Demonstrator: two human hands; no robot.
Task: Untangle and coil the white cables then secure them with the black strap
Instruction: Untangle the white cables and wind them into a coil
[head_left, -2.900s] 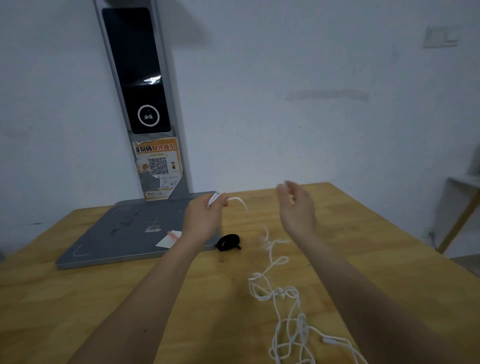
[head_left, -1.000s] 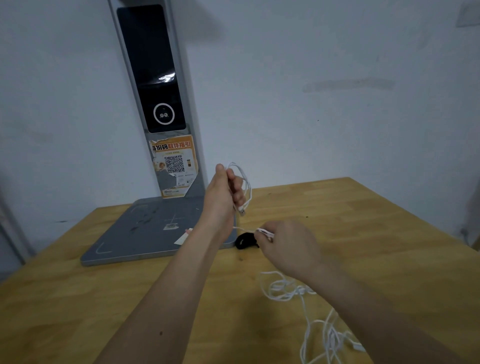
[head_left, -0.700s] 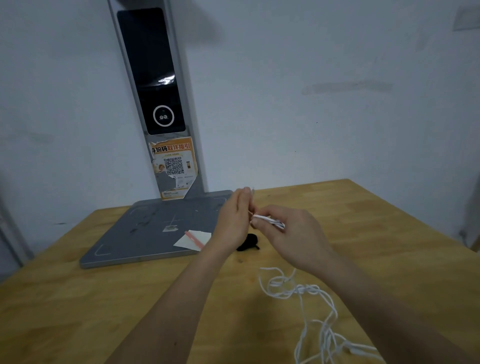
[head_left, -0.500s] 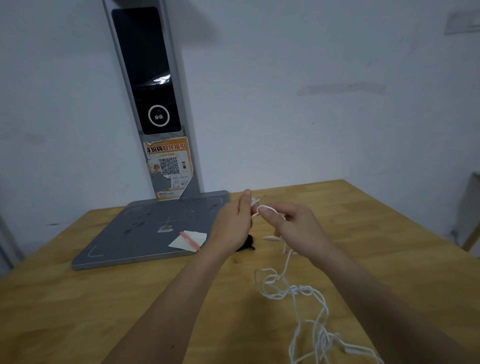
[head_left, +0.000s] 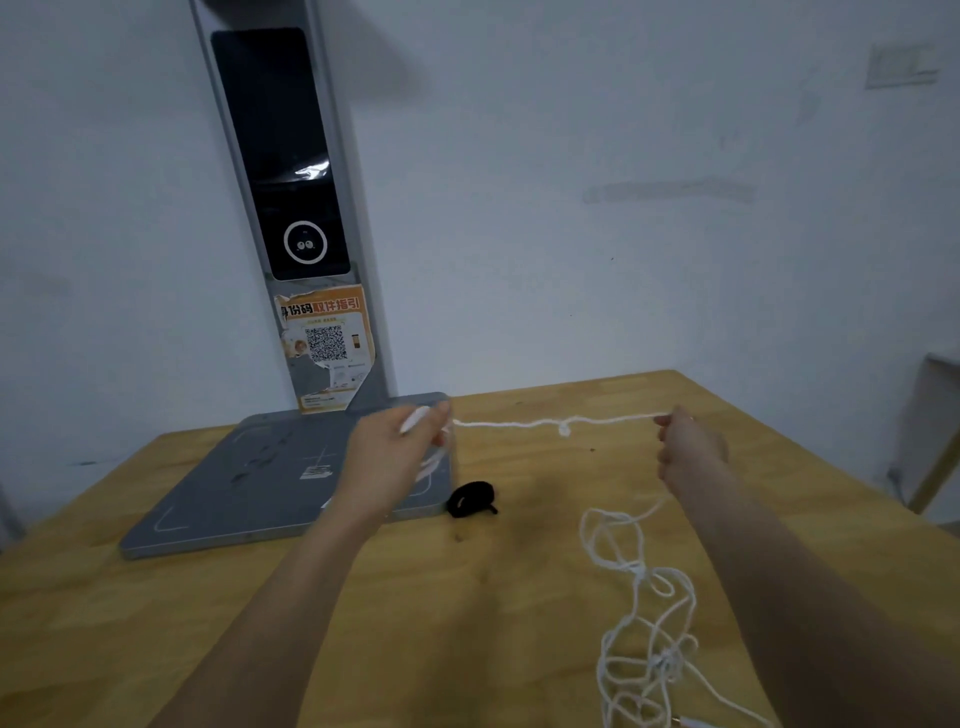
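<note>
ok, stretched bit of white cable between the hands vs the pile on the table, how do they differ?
The stretched section runs taut and nearly level in the air between the left hand and right hand; the pile lies slack on the wooden table. The stretched section shows one small knot; the pile is many crossed loops. Both are the same thin white cable, joined below the right hand.

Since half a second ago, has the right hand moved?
Yes. The right hand swung right, away from the black strap, stretching the white cable taut.

Matt wooden table (head_left: 208, 597), grey metal base (head_left: 260, 483), glossy black panel (head_left: 280, 150)
</note>
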